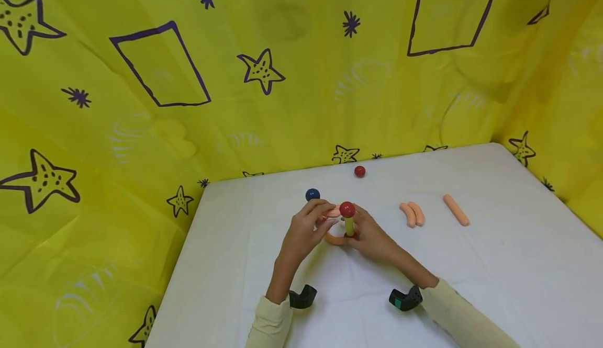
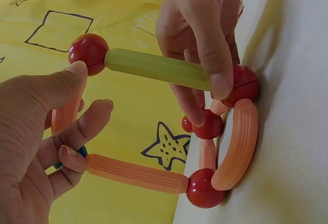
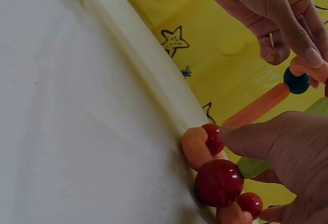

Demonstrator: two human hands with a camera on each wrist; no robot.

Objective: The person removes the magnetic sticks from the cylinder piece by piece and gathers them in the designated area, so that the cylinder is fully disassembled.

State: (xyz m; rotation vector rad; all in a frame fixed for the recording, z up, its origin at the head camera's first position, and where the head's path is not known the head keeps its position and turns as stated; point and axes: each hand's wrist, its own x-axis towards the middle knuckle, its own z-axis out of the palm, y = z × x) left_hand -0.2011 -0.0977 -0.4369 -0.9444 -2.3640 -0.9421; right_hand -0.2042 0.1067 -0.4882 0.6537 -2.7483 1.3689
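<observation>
A toy frame of balls and ribbed rods stands on the table between both hands. Its upright yellow-green rod [image 2: 159,69] joins an upper red ball [image 2: 88,54] to a lower red ball [image 2: 245,85]. My left hand [image 1: 301,233] pinches a curved orange rod [image 1: 333,212] at the top, beside a teal ball [image 3: 296,82]. A straight orange rod [image 2: 138,174] slopes below that ball to another red ball [image 2: 205,188]. Low on the frame, my right hand [image 1: 374,239] grips around the yellow-green rod's lower end, its thumb at the lower red ball.
Behind the left fingers is a blue ball [image 1: 312,194]. Farther back lies a loose red ball [image 1: 360,171]. To the right are two curved orange rods [image 1: 412,214] and a straight orange rod [image 1: 456,210] on the white tabletop [image 1: 509,264]. A yellow patterned cloth [image 1: 301,118] hangs behind.
</observation>
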